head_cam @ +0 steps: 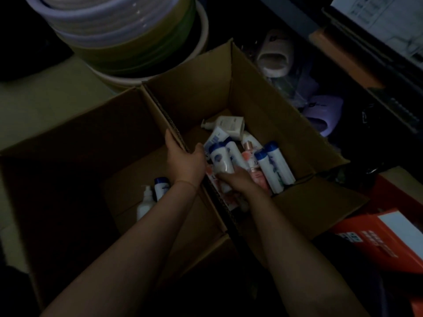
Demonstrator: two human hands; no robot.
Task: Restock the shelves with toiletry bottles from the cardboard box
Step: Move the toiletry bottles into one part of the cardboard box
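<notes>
Very dim, underexposed; corners sink to black; soft blur throughout.

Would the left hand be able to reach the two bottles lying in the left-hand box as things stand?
Probably yes. The left hand only grips the cardboard edge between the boxes, and the two bottles lie uncovered just below its forearm, with nothing over them.

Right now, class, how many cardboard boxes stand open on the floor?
2. The right cardboard box holds most bottles; the left cardboard box adjoins it, sharing the wall the left hand grips.
</notes>
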